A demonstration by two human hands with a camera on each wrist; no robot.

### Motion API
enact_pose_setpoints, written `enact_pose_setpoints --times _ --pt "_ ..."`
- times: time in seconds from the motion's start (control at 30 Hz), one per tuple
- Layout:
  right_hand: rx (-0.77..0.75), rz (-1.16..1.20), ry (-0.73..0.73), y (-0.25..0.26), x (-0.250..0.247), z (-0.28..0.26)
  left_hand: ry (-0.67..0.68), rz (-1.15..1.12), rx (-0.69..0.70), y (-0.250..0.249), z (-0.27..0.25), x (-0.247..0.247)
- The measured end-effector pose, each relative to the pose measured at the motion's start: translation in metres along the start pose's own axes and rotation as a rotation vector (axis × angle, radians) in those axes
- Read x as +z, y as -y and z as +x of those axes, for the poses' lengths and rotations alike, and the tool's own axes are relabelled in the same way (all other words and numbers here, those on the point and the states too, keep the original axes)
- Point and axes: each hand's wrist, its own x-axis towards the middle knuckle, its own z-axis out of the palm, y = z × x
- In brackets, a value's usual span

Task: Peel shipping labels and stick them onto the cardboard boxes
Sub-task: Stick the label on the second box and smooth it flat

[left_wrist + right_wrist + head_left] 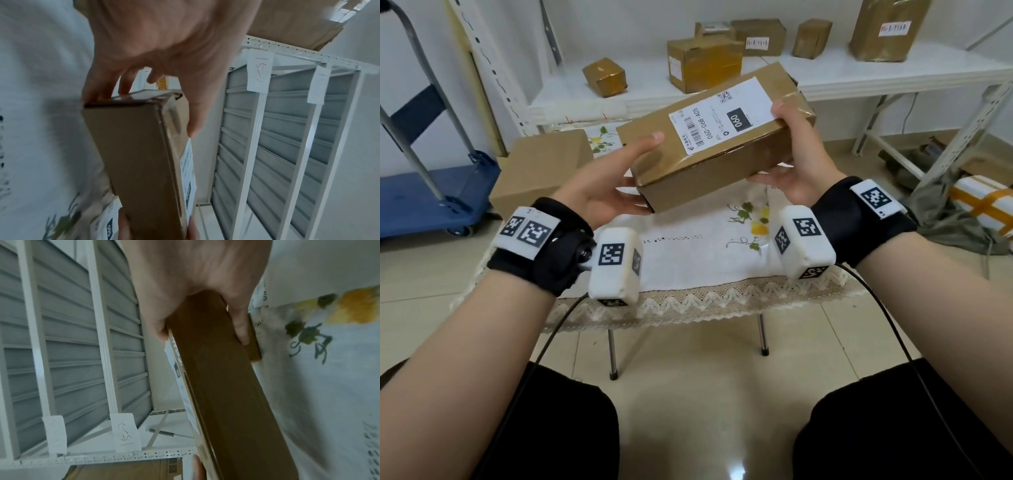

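Note:
I hold a long brown cardboard box (722, 174) in the air above the small table, tilted up toward the right. A white shipping label (722, 116) with a barcode and "060" lies stuck flat on its top face. My left hand (616, 174) grips the box's near left end, thumb on top and fingers underneath. My right hand (801, 161) grips the right end, its thumb pressing on the label's corner. The left wrist view shows the left hand (164, 48) on the box (139, 154) end. The right wrist view shows the right hand (195, 272) clamping the box (226, 394).
Under the box is a low table with a white embroidered cloth (688, 260). A plain cardboard box (541, 168) sits at its far left. The white shelf (859, 75) behind carries several boxes, some with labels. A blue trolley (431, 192) stands left, and a taped white parcel (983, 202) lies on the floor right.

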Motion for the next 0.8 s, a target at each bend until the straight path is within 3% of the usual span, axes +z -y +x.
enact_pose_setpoints --times 0.1,0.23,0.37,0.43,0.63,0.73,0.8 --pt "0.048 0.031 0.015 -0.002 -0.003 0.000 -0.034 -0.058 -0.042 0.002 0.003 0.003" --pt "0.111 -0.163 0.020 0.002 -0.005 -0.003 -0.101 -0.157 -0.062 -0.005 0.004 -0.004" --pt "0.013 -0.387 0.001 0.009 -0.006 -0.002 -0.183 -0.224 0.012 -0.017 0.005 -0.019" --pt "0.009 -0.402 0.112 0.018 -0.005 -0.006 -0.181 -0.245 0.048 -0.023 0.006 -0.028" --pt "0.263 -0.457 0.562 0.021 0.006 -0.035 -0.106 -0.189 0.112 -0.028 0.010 -0.033" --pt "0.377 -0.461 0.631 0.008 0.013 -0.046 -0.105 -0.139 0.127 -0.025 0.013 -0.026" --pt "0.356 -0.480 0.634 0.001 0.017 -0.046 -0.147 -0.035 0.144 -0.024 0.013 -0.021"
